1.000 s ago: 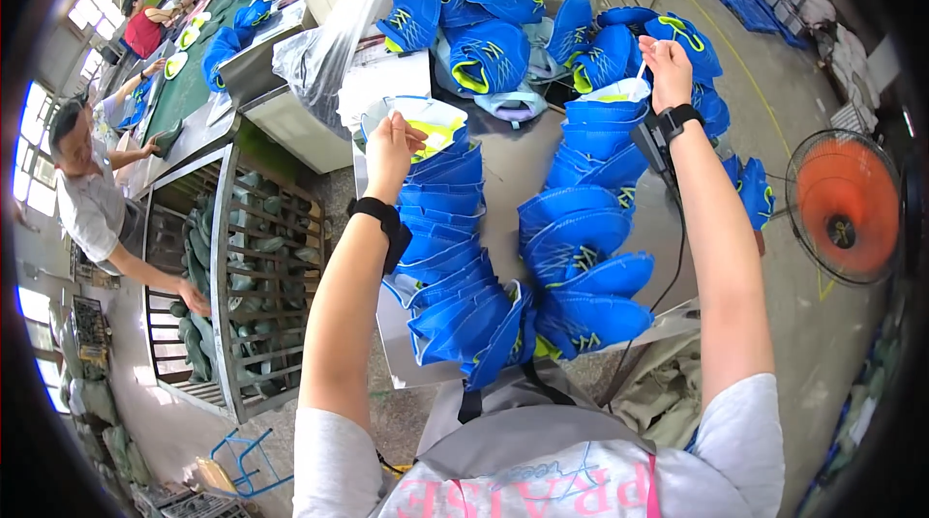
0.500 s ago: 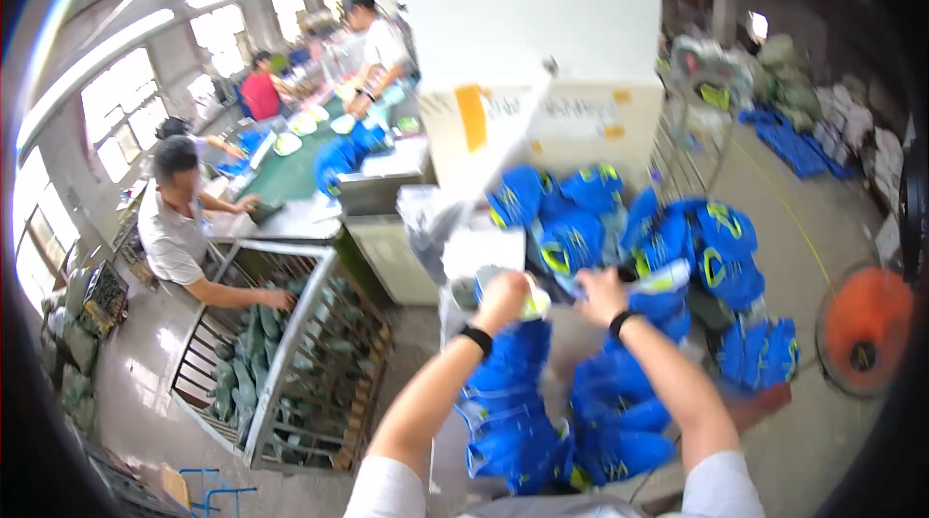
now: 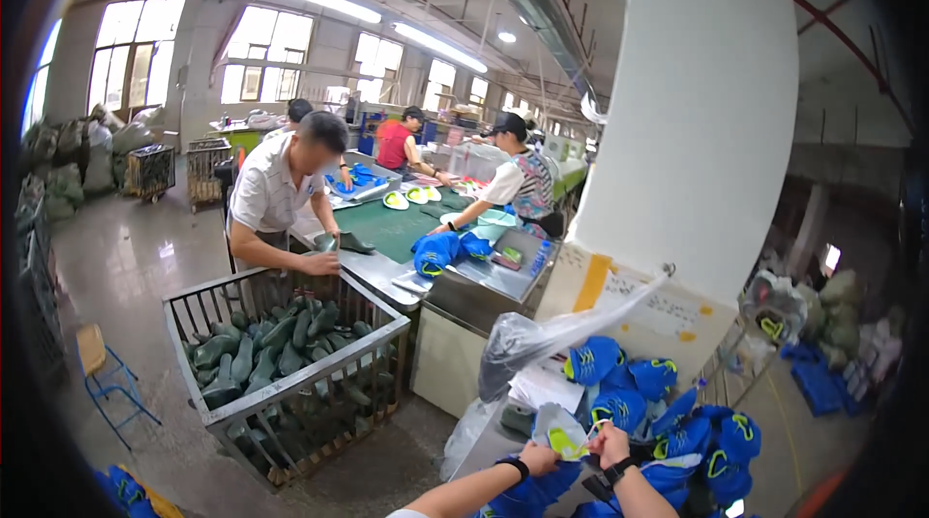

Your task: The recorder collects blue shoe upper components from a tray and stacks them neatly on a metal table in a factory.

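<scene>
My left hand [image 3: 540, 460] grips the lime-lined shoe upper [image 3: 563, 442], atop blue uppers [image 3: 552, 489]; my right hand [image 3: 610, 445] curls beside it, grip unclear. I judge its opening is being worked; the next move calls for steadiness.

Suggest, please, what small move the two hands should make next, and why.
I would probably steady the pale-and-yellow-green shoe piece with the left hand before the right hand does anything more: both hands are close together at it, and it sits above blue shoe uppers, which might shift.
</scene>
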Tool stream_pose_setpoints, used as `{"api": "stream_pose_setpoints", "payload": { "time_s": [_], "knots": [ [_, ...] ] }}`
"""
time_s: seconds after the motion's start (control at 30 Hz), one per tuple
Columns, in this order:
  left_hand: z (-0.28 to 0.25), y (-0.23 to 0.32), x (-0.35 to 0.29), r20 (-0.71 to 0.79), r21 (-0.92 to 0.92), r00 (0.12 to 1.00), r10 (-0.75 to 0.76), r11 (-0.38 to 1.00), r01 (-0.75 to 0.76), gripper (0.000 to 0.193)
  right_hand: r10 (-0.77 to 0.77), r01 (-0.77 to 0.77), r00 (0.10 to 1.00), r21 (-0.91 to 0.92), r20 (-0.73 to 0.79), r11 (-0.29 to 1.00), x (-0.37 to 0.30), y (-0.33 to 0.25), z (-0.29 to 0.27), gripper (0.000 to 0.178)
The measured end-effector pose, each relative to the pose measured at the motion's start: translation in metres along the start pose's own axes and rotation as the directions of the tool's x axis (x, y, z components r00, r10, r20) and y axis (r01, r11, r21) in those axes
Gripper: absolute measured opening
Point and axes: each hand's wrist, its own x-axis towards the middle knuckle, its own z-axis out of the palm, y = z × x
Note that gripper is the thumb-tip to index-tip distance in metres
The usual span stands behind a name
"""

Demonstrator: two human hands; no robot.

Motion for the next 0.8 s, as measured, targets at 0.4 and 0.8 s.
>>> {"api": "stream_pose_setpoints", "payload": {
  "time_s": [0.4, 0.8],
  "knots": [
    [0.022, -0.011, 0.029, -0.068, 0.063, 0.994, -0.08, 0.994, 0.084, 0.026, -0.198, 0.373, 0.635, -0.072, 0.746, 0.925, -0.191, -0.151, 0.143, 0.036],
    [-0.096, -0.076, -0.098, -0.026, -0.85, 0.992, 0.12, 0.519, -0.085, 0.03, 0.019, 0.343, 0.938, -0.937, 0.345, 0.072, -0.321, 0.03, -0.052, 0.084]
  ]
}}
